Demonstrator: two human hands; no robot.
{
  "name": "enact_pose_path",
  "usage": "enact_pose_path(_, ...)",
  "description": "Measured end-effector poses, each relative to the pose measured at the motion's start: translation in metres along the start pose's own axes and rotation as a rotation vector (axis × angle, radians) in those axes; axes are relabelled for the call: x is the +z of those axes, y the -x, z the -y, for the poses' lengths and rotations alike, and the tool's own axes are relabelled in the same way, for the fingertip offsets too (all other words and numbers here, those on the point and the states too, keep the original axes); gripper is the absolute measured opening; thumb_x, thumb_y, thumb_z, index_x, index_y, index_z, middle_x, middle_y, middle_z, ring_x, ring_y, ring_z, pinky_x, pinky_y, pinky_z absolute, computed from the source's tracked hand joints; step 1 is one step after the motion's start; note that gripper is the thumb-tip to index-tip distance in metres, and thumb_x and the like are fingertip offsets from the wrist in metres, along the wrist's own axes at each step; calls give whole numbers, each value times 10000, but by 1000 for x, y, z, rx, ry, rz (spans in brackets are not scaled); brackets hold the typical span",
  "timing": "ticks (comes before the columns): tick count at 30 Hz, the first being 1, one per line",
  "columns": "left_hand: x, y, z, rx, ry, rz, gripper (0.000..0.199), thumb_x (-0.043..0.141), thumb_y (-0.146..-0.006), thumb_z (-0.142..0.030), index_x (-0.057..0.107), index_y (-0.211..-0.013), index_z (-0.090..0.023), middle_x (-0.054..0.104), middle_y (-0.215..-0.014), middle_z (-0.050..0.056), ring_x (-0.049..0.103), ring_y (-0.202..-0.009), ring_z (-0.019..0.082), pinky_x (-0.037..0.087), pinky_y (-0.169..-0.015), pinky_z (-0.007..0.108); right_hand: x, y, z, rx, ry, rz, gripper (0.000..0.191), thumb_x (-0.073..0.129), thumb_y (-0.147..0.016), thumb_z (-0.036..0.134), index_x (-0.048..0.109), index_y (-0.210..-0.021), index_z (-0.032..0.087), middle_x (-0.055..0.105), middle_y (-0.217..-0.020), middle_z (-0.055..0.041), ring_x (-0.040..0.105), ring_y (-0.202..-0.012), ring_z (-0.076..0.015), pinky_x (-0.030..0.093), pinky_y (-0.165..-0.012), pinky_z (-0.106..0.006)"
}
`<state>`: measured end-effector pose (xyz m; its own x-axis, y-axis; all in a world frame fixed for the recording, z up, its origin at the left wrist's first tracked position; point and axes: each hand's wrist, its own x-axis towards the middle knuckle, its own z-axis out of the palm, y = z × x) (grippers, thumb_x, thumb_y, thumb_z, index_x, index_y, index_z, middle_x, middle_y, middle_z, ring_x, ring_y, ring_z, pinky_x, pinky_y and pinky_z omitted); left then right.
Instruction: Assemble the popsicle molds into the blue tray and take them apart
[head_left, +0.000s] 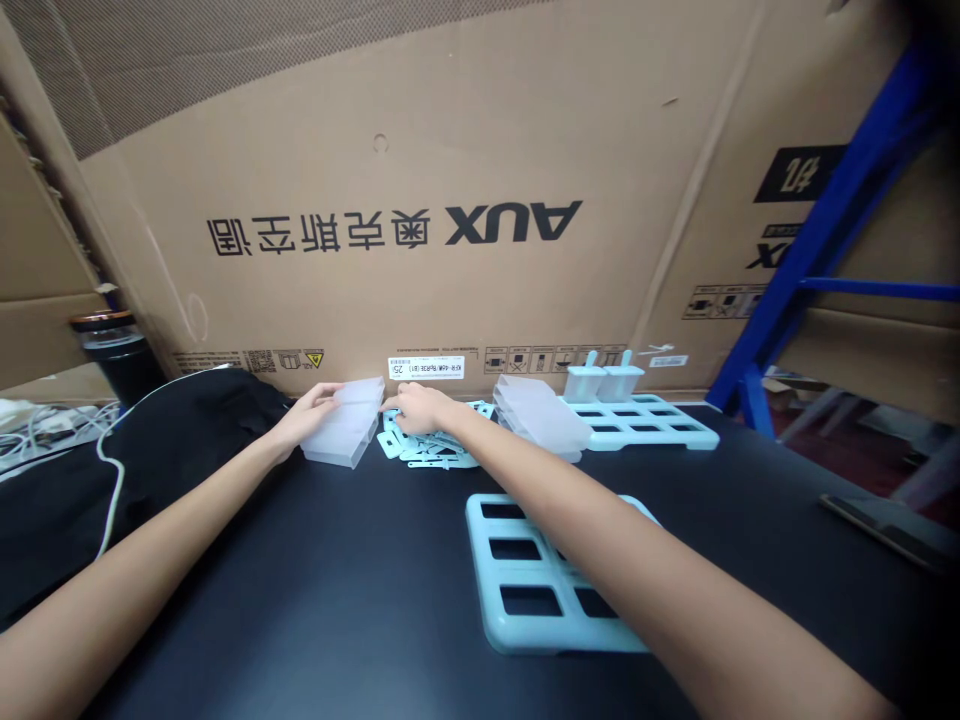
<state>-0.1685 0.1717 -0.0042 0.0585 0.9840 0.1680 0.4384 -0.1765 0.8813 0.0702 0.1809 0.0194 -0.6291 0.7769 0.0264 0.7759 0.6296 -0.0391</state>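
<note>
At the left of the group, my left hand point(309, 418) rests its fingers on the left edge of a translucent white plastic box point(345, 425). My right hand point(416, 408) reaches over a pile of light blue flat pieces point(442, 450), its fingers bent near the box's right side; what its fingertips hold, if anything, is too small to tell. Right of the pile lie stacked translucent boxes point(540, 412). A light blue frame with rectangular openings point(517, 635) lies nearer, partly under my right forearm. Another such frame point(652, 436) at the back bears two small molds with blue sticks point(604, 383).
Behind stands a large cardboard box point(450, 300). Black cloth point(195, 430), a white cable point(116, 470) and a dark bottle point(120, 350) are at the left. A phone point(885, 530) lies at the right, near a blue metal stand point(810, 270).
</note>
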Motion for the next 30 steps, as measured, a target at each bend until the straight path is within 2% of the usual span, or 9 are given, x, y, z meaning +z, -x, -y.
enact_pose_path(6,-1,-3,5,-19,2,12,433,600,-835,-400,565,-1235,-237,671,-1153,80,675,-947,224,552,-744,304,4,-2,-2,26,8,87,538,385,-890,304,468,-1418,361,504,-1266,-154,456,-1236,-347,398,-949,-513)
enact_pose_path(11,-1,-3,4,-20,-7,13,438,602,-844,-398,558,-1247,-235,681,-1127,78,683,-921,217,554,-761,311,3,-5,-3,42,3,125,531,361,-895,317,472,-1413,356,505,-1287,-156,455,-1236,-344,371,-966,-531)
enact_pose_path(15,0,-2,3,13,-22,-17,418,647,-819,-411,589,-1194,-234,695,-1105,77,687,-907,223,565,-761,323,-2,-5,0,41,12,114,518,346,-900,304,489,-1393,368,512,-1280,-140,449,-1237,-328,364,-966,-519)
enact_pose_path(19,2,-1,1,22,-27,-40,387,653,-822,-383,601,-1176,-235,698,-1096,77,683,-922,229,566,-776,338,-9,0,-2,38,45,101,475,376,-886,271,573,-1306,373,534,-1231,-127,451,-1218,-320,372,-947,-500)
enact_pose_path(26,1,1,-2,-9,-39,-29,410,649,-819,-388,593,-1198,-239,697,-1099,70,684,-889,216,562,-750,309,-17,13,-9,53,101,79,392,439,-847,235,659,-1160,316,566,-1149,-115,482,-1156,-308,401,-906,-475)
enact_pose_path(30,1,2,-4,-20,-30,-26,429,651,-799,-419,602,-1188,-243,711,-1052,56,682,-816,208,556,-703,299,-24,18,-9,65,146,37,353,447,-843,247,690,-1098,248,562,-1153,-144,476,-1145,-331,389,-918,-499)
